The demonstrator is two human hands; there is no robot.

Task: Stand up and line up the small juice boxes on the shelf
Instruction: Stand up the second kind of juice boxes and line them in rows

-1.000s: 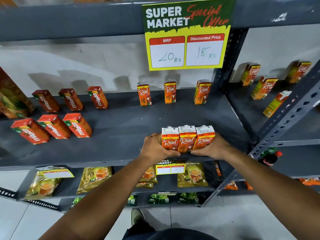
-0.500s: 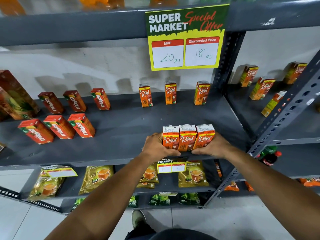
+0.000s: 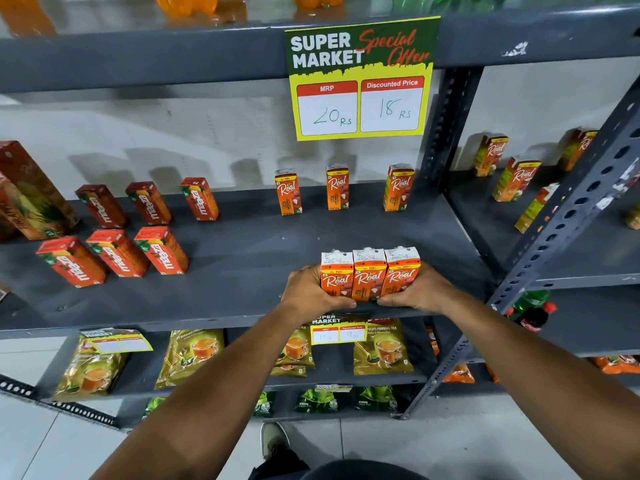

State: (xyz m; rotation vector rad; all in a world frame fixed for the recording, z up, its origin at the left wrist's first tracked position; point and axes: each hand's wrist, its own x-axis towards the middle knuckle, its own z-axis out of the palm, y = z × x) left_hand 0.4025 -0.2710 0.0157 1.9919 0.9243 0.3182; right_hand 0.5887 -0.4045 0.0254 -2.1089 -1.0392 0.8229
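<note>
Three small orange Real juice boxes [image 3: 369, 273] stand upright side by side, touching, near the front edge of the grey shelf [image 3: 242, 258]. My left hand [image 3: 310, 294] presses against the left box and my right hand [image 3: 420, 291] against the right box, squeezing the row between them. Three more Real boxes stand apart along the back of the same shelf: one at the left [image 3: 288, 192], one in the middle [image 3: 337, 187], one at the right [image 3: 398, 188].
Several red Maaza boxes [image 3: 162, 251] stand in two rows on the shelf's left, with a tall carton [image 3: 31, 192] beyond. A price sign [image 3: 360, 77] hangs above. A perforated upright [image 3: 568, 216] borders the right bay holding more Real boxes [image 3: 517, 180]. Tea packets [image 3: 381, 348] fill lower shelves.
Both hands have stayed pressed on the three-box row, which holds its place on the shelf. Only the camera view has tilted up slightly.
</note>
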